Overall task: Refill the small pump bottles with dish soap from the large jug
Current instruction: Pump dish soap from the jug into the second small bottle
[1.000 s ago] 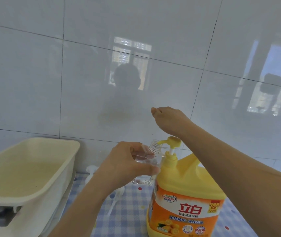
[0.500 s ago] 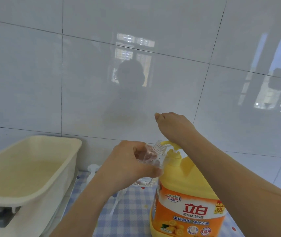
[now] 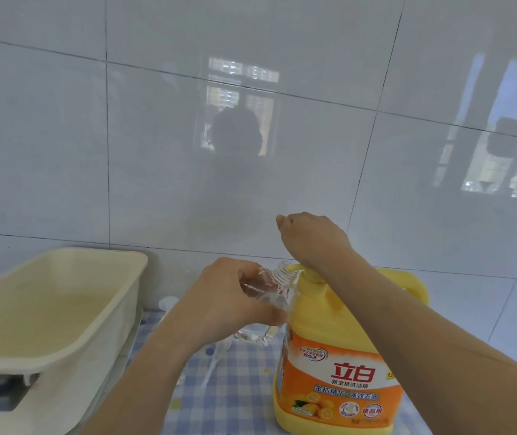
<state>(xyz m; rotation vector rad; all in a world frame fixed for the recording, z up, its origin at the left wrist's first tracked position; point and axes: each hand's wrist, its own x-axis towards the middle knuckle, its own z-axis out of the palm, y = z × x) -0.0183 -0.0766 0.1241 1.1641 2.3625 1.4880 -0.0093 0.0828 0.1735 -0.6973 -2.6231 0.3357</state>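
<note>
Left hand [image 3: 219,302] is wrapped round the clear small bottle [image 3: 263,287], tipped so its neck meets the pump spout [image 3: 295,267] at 11 o'clock of the yellow jug [image 3: 339,356], right hand [image 3: 310,237] sitting on the pump top, though honestly can't tell what its fingers are doing.

The tub [image 3: 62,309] sits left of the jug [image 3: 339,356], on the tablecloth [image 3: 229,387].
</note>
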